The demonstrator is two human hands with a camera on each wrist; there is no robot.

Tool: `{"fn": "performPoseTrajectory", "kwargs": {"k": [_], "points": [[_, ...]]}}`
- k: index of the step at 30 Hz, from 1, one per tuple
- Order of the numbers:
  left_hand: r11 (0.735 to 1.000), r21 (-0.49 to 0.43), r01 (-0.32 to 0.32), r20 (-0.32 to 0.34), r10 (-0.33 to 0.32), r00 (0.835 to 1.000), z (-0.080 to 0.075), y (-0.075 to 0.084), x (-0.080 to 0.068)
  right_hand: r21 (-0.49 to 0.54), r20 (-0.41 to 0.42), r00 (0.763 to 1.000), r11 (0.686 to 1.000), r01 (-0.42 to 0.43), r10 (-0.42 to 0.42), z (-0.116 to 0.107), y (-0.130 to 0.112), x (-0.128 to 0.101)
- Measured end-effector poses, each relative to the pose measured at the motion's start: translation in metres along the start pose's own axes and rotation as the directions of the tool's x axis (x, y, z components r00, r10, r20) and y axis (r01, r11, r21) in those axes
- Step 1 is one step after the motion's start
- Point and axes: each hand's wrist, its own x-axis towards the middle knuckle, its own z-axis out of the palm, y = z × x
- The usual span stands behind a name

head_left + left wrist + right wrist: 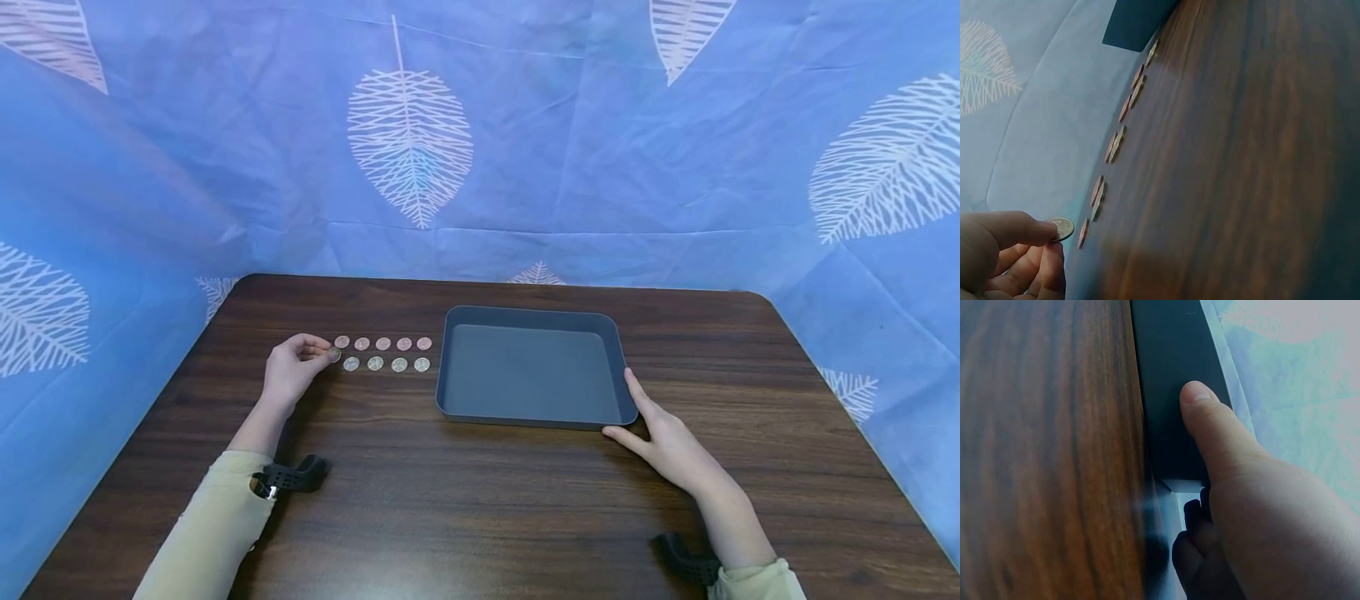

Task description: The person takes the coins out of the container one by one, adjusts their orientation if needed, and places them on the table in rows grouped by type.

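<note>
Two rows of coins (383, 353) lie on the dark wooden table, left of a grey tray (531, 315). The far row is copper-coloured and the near row is silvery. My left hand (328, 352) pinches one silvery coin (334, 355) between thumb and forefinger at the left end of the near row. In the left wrist view that coin (1062, 228) sits at my fingertips (1047, 232), just above the table, with the coin rows (1116, 144) running away toward the tray (1135, 22). My right hand (633, 417) rests against the tray's near right corner, fingers straight along its side, thumb (1200, 412) on the tray wall (1166, 375).
The tray holds nothing. Blue cloth with white leaf prints (408, 142) walls in the table at the back and both sides. The table's (465, 500) near half is bare wood, with black wrist-camera straps (288, 477) at both my forearms.
</note>
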Motion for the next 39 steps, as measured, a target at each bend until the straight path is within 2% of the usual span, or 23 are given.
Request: {"fn": "performPoseTrajectory", "kwargs": {"k": [4, 10, 14, 19, 31, 36, 39], "points": [[1.0, 0.029, -0.009, 0.003, 0.009, 1.0, -0.001, -0.004, 0.0, 0.005, 0.007, 1.0, 1.0, -0.007, 0.007, -0.001, 0.0, 0.0], [0.992, 0.121, -0.046, 0.008, 0.046, 0.999, 0.0, -0.009, 0.0, -0.005, 0.014, 1.0, 1.0, -0.011, 0.011, -0.002, 0.0, 0.0], [0.98, 0.182, -0.082, 0.002, 0.083, 0.997, 0.004, -0.008, 0.002, -0.02, 0.011, 1.0, 1.0, -0.014, 0.014, -0.003, 0.001, 0.0], [0.97, 0.232, -0.078, -0.012, 0.083, 0.997, 0.008, -0.005, 0.005, -0.039, 0.007, 1.0, 0.999, -0.019, 0.019, -0.004, 0.004, 0.001], [0.969, 0.237, -0.068, -0.018, 0.074, 0.997, 0.018, -0.002, 0.007, -0.058, 0.041, 0.999, 0.998, -0.025, 0.027, -0.012, 0.01, 0.005], [0.959, 0.26, -0.114, 0.027, 0.111, 0.993, 0.013, 0.001, 0.003, -0.015, 0.096, 0.995, 1.0, -0.012, 0.013, -0.018, 0.011, 0.003], [0.93, 0.328, -0.166, 0.081, 0.148, 0.986, 0.006, 0.003, 0.0, 0.013, 0.118, 0.993, 1.0, -0.003, 0.002, -0.025, 0.014, 0.002]]}}
